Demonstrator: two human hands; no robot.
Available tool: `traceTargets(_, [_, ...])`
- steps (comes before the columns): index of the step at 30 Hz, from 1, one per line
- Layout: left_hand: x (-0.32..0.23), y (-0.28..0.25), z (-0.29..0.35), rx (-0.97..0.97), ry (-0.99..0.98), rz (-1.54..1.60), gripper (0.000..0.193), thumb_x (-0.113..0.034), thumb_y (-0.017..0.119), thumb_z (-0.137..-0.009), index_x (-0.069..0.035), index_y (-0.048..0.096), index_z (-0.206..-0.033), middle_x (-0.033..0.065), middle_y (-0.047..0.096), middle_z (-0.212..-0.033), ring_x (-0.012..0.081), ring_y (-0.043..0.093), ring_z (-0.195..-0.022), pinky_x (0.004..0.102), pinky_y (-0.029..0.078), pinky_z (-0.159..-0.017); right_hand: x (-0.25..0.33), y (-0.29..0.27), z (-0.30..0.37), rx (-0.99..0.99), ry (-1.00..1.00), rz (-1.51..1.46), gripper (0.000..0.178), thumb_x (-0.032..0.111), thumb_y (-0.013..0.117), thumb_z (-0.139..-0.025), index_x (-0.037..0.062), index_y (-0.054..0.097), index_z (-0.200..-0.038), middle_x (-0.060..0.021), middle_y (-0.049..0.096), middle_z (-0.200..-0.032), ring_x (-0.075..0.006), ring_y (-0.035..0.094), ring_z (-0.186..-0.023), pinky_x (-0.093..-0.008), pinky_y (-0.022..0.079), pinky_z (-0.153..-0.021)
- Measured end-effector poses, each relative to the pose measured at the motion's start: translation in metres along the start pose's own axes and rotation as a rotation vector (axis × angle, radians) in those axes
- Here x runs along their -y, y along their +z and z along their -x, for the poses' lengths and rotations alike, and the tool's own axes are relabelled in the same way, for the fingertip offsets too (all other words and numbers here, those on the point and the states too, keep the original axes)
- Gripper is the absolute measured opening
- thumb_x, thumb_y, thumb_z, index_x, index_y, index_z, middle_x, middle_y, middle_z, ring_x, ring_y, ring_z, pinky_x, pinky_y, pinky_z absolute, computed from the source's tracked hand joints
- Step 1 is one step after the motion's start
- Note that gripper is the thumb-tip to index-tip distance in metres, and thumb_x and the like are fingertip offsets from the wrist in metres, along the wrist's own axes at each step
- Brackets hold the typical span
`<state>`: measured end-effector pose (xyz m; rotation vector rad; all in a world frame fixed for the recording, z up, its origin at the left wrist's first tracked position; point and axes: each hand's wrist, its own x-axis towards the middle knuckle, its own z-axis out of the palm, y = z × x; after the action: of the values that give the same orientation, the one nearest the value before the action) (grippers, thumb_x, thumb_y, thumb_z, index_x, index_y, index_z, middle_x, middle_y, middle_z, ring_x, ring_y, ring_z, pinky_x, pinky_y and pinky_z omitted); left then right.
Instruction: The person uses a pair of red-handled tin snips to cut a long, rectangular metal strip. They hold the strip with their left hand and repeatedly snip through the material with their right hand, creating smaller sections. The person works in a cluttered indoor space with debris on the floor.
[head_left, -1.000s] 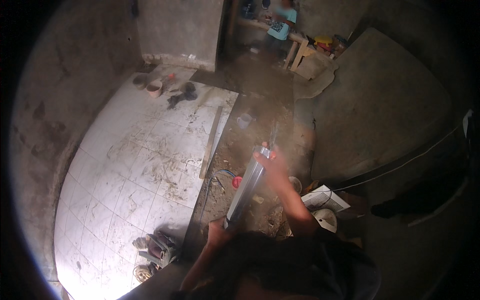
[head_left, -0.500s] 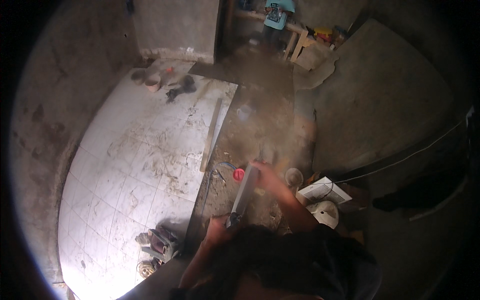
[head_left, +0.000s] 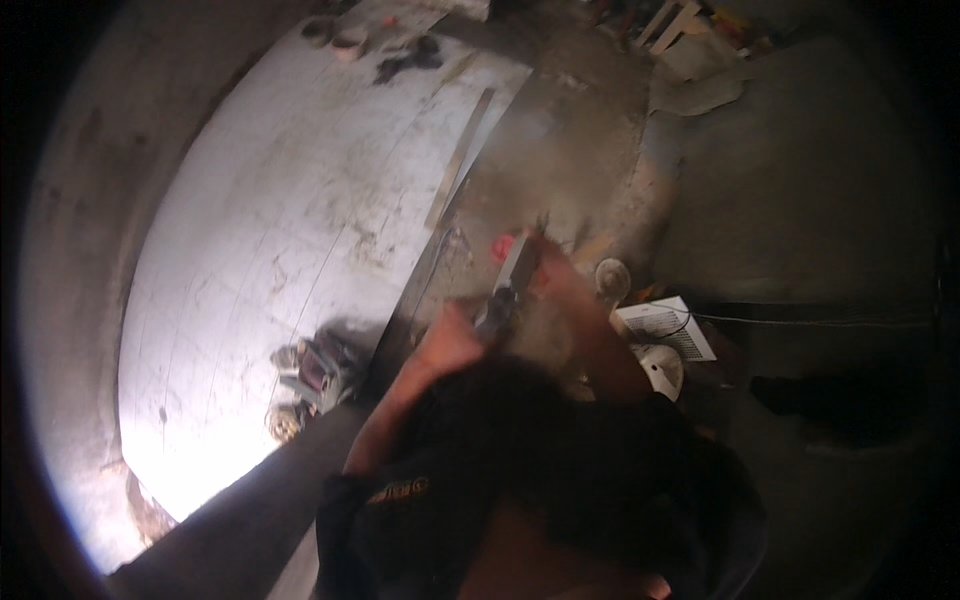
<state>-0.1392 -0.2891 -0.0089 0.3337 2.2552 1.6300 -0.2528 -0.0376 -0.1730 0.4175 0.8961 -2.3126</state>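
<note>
A grey box-section bar [head_left: 516,262] spans the gap between two bare hands above a dusty floor, its long axis running from the left fingers forward and slightly right to the right fingers. The left hand [head_left: 452,335] is nearer the bar's dark end piece [head_left: 493,318], appearing clenched around it; the right hand [head_left: 550,262] grips the far end from the right side, though blur hides the exact placing of each finger. Just left of the right fingers shows a red round object [head_left: 502,247], contact with the bar impossible to tell. Beyond them to the right stand a pale tub [head_left: 612,278] and a white perforated panel [head_left: 665,328]; ahead and left of both sets of fingers, a narrow straight strip [head_left: 460,158] lies along the edge of white floor tiles [head_left: 290,200]. Compared with half a second earlier, the bar looks shorter, the hands appear higher in view, and the person in a light blue shirt is out of sight
</note>
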Motion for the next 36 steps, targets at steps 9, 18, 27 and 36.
traceTargets(9, [-0.017,-0.024,0.010,-0.159,-0.152,0.304,0.012,-0.009,0.075,-0.080,0.000,0.068,-0.085,0.0021,0.064,-0.067,0.0088,0.059,-0.061,0.0275,0.046,-0.058,0.002,0.064,0.105,-0.206,-0.022,0.321,0.035,0.034,0.059,-0.096,0.0001,0.060,-0.090,-0.0128,0.064,-0.083,-0.0265,0.065,-0.066,-0.0421,0.053,-0.056])
traceTargets(18, [0.000,-0.039,0.018,-0.441,0.139,0.097,0.016,-0.010,0.081,-0.076,-0.001,0.069,-0.083,0.0062,0.069,-0.070,0.0113,0.064,-0.062,0.0285,0.051,-0.059,-0.089,0.045,0.179,0.116,0.265,0.621,0.043,0.011,0.059,-0.091,-0.0016,0.049,-0.131,-0.0142,0.059,-0.120,-0.0237,0.059,-0.112,-0.0374,0.049,-0.096])
traceTargets(27, [-0.026,-0.060,0.013,-0.495,0.266,-0.169,0.019,-0.013,0.082,-0.074,-0.004,0.066,-0.077,0.0121,0.065,-0.064,0.0264,0.065,-0.056,0.0337,0.049,-0.054,-0.004,0.178,0.167,0.013,-0.559,1.887,0.048,0.009,0.060,-0.085,0.0003,0.050,-0.131,-0.0245,0.055,-0.125,-0.0437,0.053,-0.118,-0.0491,0.041,-0.103])
traceTargets(36, [-0.013,-0.054,0.021,-0.395,0.272,-0.170,0.023,-0.013,0.080,-0.073,-0.001,0.069,-0.089,0.0177,0.067,-0.075,0.0326,0.068,-0.068,0.0368,0.051,-0.062,0.014,0.222,0.159,0.145,-0.359,1.855,0.044,0.010,0.058,-0.085,0.0011,0.051,-0.127,-0.0225,0.054,-0.116,-0.0415,0.054,-0.111,-0.0497,0.042,-0.096])
